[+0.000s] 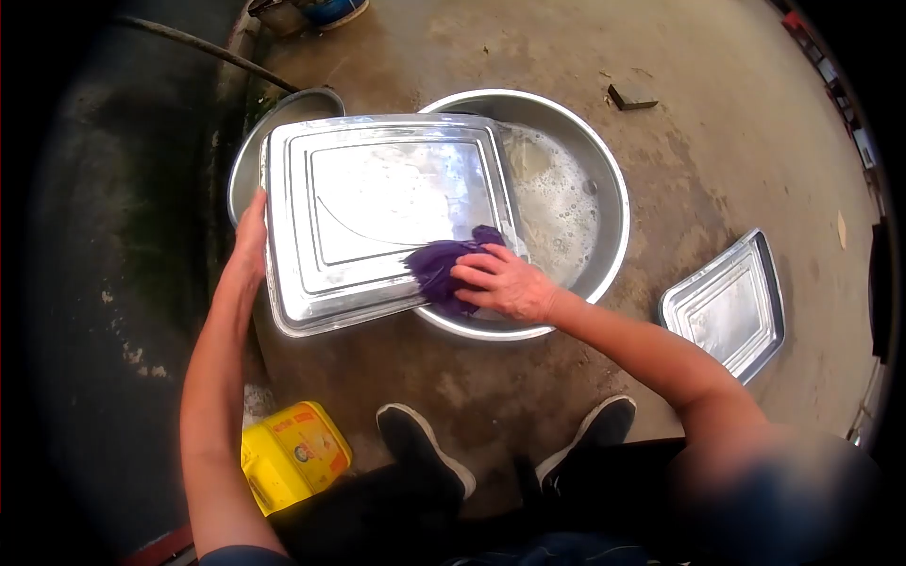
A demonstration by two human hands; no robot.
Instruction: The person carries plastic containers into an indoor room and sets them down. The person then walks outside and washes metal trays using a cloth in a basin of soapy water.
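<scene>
A rectangular metal tray (396,189), its ridged flat side facing me, is held tilted over a round metal basin (615,189) of foamy water. My left hand (251,231) grips the tray's left edge; its fingertips are hidden behind the rim. My right hand (505,281) presses a bunched dark purple cloth (442,269) against the tray's lower right part, fingers curled over it. Soapy water with bubbles (557,198) shows in the basin to the right of the tray. The tray covers the left part of the basin.
A second metal tray (731,307) lies on the wet concrete at the right. Another metal basin (242,179) sits partly behind the held tray. A yellow plastic container (297,453) is by my left foot. Farther off are a small angular piece (632,98) and a blue bucket (330,11).
</scene>
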